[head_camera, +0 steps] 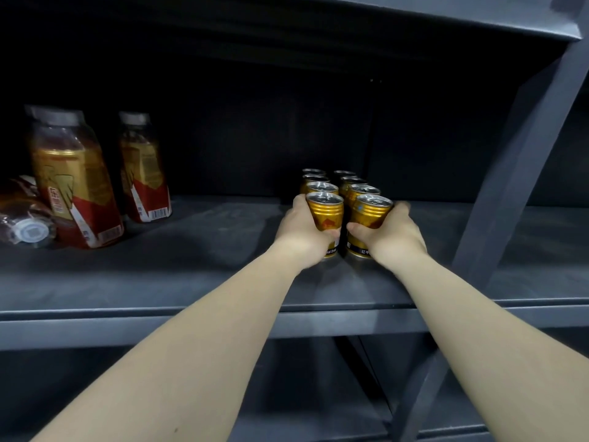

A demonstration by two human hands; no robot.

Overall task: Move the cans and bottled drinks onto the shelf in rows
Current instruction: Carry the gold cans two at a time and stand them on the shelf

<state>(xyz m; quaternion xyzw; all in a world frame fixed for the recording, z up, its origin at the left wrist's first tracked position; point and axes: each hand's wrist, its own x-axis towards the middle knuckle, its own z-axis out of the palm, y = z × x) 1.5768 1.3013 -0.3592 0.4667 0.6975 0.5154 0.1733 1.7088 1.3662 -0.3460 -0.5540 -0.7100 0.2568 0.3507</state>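
Several gold cans stand in two rows on the dark grey shelf, running back from the middle. My left hand is wrapped around the front can of the left row. My right hand grips the front can of the right row. Both front cans stand upright on the shelf, close together. Behind them the other cans line up toward the back wall. At the left stand two tall bottled drinks with gold and red labels.
A third bottle lies on its side at the far left edge, cap toward me. A slanted grey upright post bounds the shelf on the right. Another shelf board sits overhead, and a lower shelf shows beneath.
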